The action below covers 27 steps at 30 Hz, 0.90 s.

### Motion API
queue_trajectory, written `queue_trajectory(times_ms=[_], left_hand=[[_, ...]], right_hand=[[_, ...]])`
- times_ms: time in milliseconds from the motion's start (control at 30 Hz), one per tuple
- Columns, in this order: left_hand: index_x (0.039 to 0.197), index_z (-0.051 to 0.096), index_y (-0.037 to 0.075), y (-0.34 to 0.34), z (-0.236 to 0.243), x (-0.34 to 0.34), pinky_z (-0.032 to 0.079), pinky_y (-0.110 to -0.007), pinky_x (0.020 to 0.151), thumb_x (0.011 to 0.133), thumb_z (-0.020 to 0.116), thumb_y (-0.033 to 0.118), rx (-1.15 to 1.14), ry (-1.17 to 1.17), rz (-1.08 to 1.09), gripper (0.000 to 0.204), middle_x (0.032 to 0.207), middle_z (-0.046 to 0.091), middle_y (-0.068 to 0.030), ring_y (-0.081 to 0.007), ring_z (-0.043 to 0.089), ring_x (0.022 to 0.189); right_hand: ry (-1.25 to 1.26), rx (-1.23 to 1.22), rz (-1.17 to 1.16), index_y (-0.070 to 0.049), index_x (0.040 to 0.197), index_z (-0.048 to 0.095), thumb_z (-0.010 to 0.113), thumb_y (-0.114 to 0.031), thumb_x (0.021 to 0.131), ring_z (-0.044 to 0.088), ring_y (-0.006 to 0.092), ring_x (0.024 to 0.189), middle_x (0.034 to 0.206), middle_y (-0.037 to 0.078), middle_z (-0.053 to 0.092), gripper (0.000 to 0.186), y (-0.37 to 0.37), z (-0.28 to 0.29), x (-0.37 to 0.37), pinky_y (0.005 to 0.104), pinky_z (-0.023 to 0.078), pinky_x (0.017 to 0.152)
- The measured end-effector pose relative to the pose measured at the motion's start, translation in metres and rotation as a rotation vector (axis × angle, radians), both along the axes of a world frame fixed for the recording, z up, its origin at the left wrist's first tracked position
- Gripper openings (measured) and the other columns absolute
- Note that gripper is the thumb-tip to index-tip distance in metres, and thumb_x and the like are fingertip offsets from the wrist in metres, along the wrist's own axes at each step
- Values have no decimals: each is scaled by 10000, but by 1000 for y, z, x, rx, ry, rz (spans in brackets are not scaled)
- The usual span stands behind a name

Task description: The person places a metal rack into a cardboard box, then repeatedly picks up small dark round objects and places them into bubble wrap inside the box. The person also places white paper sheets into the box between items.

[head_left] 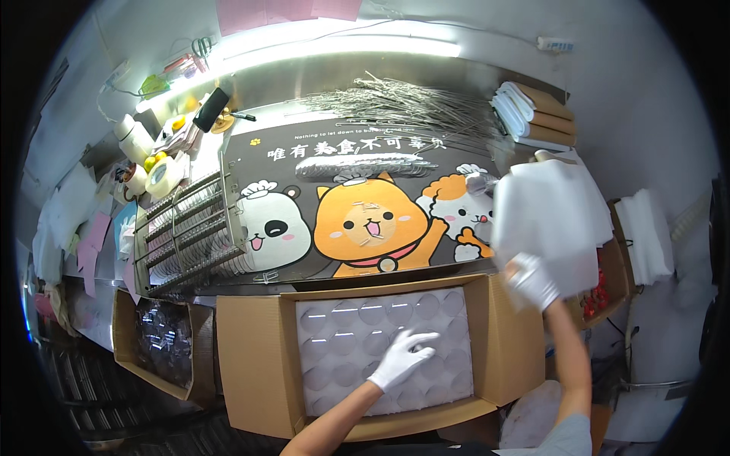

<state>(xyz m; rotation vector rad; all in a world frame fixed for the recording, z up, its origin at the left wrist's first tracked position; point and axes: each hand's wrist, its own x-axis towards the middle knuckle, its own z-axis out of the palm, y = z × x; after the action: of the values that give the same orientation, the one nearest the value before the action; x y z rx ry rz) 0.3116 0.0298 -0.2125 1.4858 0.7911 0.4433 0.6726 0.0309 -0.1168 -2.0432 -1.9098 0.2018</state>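
Note:
My left hand (pixel 403 359), in a white glove, is over an open cardboard box (pixel 506 338) with its fingers apart and nothing in them. Beneath it, round clear discs (pixel 427 305) lie in rows on a pale layer inside the box. To the right, my gloved right hand (pixel 532 281) is closed on the lower left edge of a white sheet (pixel 551 220). The sheet hangs upright over the right end of the table and looks slightly blurred, as does the hand.
A wire rack of discs (pixel 190 235) stands at the table's left, with a long row of discs (pixel 365 166) farther back. Thin metal rods (pixel 403 102) are heaped behind. A smaller carton (pixel 198 342) sits at left; folded white sheets (pixel 642 235) are at far right.

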Motion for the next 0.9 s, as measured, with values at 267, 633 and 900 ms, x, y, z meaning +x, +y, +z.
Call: queue_trajectory(times_ms=[267,633,900], left_hand=[[1439,554,99,-14,27,-98,469,-262,829,988,633,275,-971,-295,148,491,1280,595,17,-112,586,1030],[1427,579,210,-60,31,-169,550,-356,752,892,702,241,194,590,374,550,1467,521,-144,-216,646,930],[1357,596,247,-20,0,-115,596,-505,693,869,661,241,582,821,-88,492,1484,441,-273,-441,685,872]], right_hand=[[-219,-48,244,-244,1484,491,700,-464,854,414,357,1412,1513,78,502,699,-77,-33,-169,604,224,1166],[-273,67,267,-207,1453,530,650,-394,906,455,310,1382,1455,81,549,590,-51,-177,-184,540,302,1151],[92,404,424,-138,963,751,732,-206,822,651,246,1111,1048,11,739,158,-9,-101,-203,460,496,961]])
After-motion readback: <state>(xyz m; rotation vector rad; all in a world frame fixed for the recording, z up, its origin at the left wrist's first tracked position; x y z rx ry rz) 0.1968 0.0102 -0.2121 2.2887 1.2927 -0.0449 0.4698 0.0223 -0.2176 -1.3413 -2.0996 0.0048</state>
